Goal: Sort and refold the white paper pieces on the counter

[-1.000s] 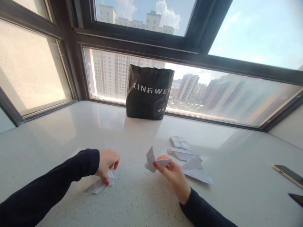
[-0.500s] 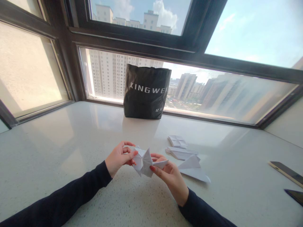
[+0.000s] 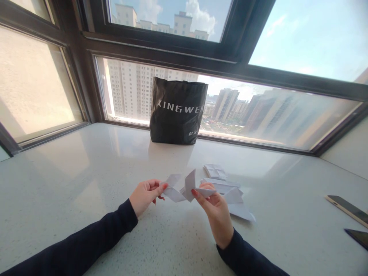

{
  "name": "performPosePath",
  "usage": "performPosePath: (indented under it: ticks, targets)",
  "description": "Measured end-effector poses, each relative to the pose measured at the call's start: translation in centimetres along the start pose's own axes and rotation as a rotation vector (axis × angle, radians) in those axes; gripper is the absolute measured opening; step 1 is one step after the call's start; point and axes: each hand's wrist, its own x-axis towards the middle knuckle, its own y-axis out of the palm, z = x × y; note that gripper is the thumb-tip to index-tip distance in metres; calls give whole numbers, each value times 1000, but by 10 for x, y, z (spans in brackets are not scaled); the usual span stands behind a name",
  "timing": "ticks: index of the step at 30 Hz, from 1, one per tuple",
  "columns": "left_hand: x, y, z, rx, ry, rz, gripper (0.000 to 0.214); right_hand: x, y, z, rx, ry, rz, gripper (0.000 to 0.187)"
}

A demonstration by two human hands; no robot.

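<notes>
Folded white paper (image 3: 189,187), with several pointed flaps, is pinched between the thumb and fingers of my right hand (image 3: 212,211). My left hand (image 3: 145,197) is closed on pointed white paper flaps (image 3: 174,193) to the left of it. The two parts come very close near the middle, and I cannot tell whether they are one piece. Both hands hold the paper above the pale speckled countertop (image 3: 120,245). The fingers hide some of the folds.
To the right lie a folded paper square (image 3: 215,171), a folded paper strip (image 3: 222,186) and a paper plane (image 3: 240,209). A black bag (image 3: 178,122) stands by the window. A phone-like slab (image 3: 347,209) and a dark pointed object (image 3: 358,237) lie at the right edge.
My right hand has moved right and slightly up with its part of the paper. The paper now spreads wider between my hands, with its flaps fanned out. My left hand has barely shifted.
</notes>
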Motion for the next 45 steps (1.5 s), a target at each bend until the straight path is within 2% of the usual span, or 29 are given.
performPosePath:
  ticks: [3,7,10,15,25,28,29,31,32,35,36,38,40,42,45]
  targets:
    - [-5,6,2,-181,-90,-6,42,-4,3,9,-42,-26,-40,25]
    - [-15,17,3,-303,-165,143,51,-12,10,15,-98,-5,22,27]
    - [-21,23,5,-336,-170,250,56,-14,12,12,-131,12,57,27]
    - [-23,26,8,-400,-162,335,46,-11,8,4,-166,25,71,25]
    - [-26,26,8,-318,-171,278,42,-12,10,10,-242,-22,113,26]
    - [-27,27,6,-302,-141,276,43,-14,13,8,-164,-9,52,13]
    - [-27,27,6,-295,-128,275,43,-14,13,6,-110,15,26,19]
    - [-26,28,7,-280,-100,275,44,-13,13,3,-14,73,7,45]
    - [-24,27,8,-272,-79,275,45,-13,12,2,0,90,26,47]
    - [-20,27,13,-222,22,295,41,-9,9,1,-120,27,121,16]
    - [-19,26,15,-197,67,306,40,-8,7,2,-180,-17,143,13]
    - [-18,25,15,-145,151,305,38,-8,6,4,-281,-92,174,15]
    - [-20,25,13,-123,201,249,42,-9,5,7,-338,-118,207,12]
    - [-22,25,8,-132,217,178,44,-11,7,9,-365,-122,247,13]
    - [-26,26,3,-108,226,122,35,-14,10,8,-383,-133,306,11]
